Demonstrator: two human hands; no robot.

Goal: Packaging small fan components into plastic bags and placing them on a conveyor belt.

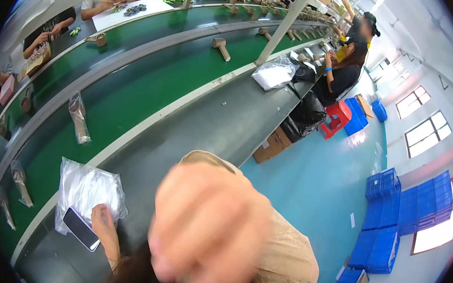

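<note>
My left hand [105, 226] rests at the near edge of a stack of clear plastic bags [87, 184], its fingers apart and slightly bent. Beside it, a phone [81, 228] with a dark screen and pale rim lies partly on the bags. I see nothing held in that hand. Very close to the camera, my right hand [211, 228] looms large and blurred, its fingers bent downward. Whether it holds anything is hidden. A tan sleeve [287, 252] covers that arm.
A green conveyor belt [150, 90] carries a bagged part [79, 119] and a brown hammer-shaped part [221, 49]. Another bag stack [274, 73] lies farther along the grey bench [201, 118]. People work across and along the line. A red stool [337, 118] and blue crates [379, 223] stand right.
</note>
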